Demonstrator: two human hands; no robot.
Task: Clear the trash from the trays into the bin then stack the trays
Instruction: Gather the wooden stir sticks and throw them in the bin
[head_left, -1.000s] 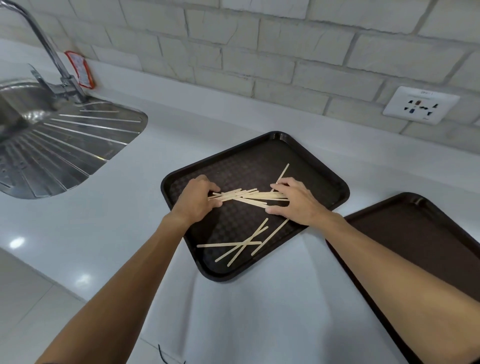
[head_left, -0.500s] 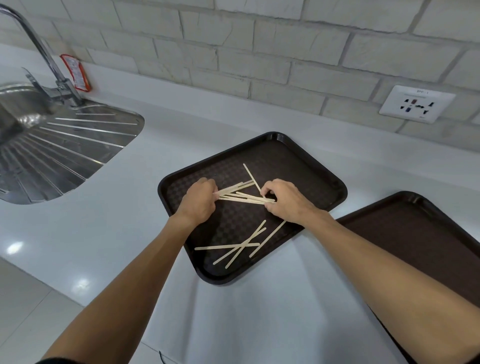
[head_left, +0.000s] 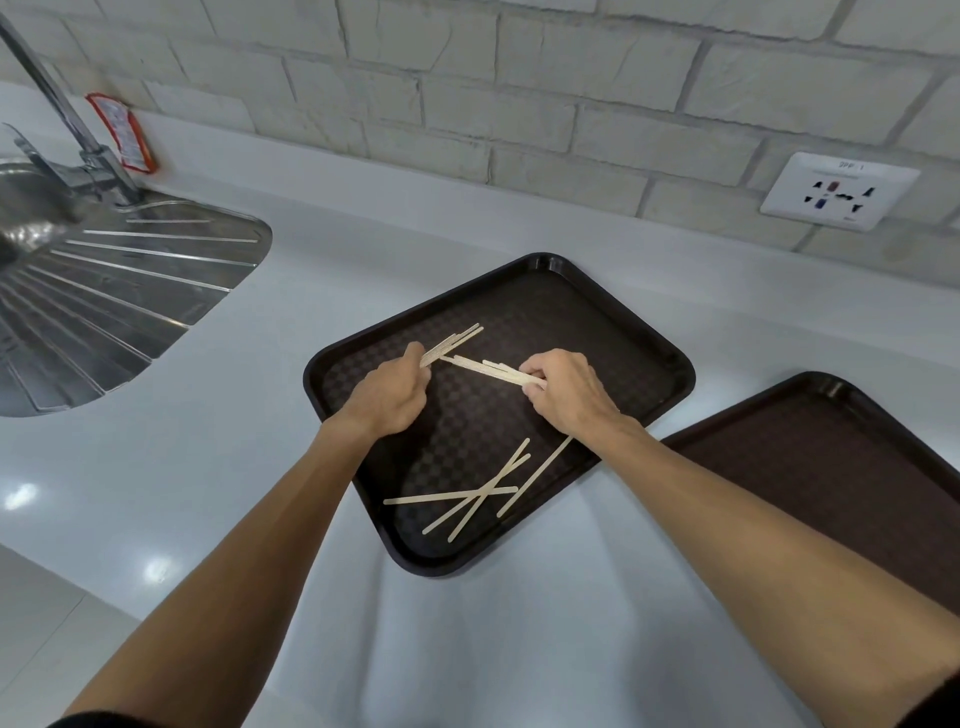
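Nearest, at 6 o'clock on the dark tray (head_left: 597, 332): loose wooden sticks (head_left: 467, 493), crossed over each other. Further in, left hand (head_left: 387, 397) curled round a bundle of sticks (head_left: 457, 338) pointing to 2 o'clock; right hand (head_left: 569, 397) pinching a second bundle (head_left: 483, 368) pointing to 10 o'clock. At 3 o'clock, a second tray (head_left: 831, 467) on the white counter (head_left: 260, 441). Beyond, at 10 o'clock, steel drainboard (head_left: 130, 291); at 2 o'clock, wall socket (head_left: 839, 191).
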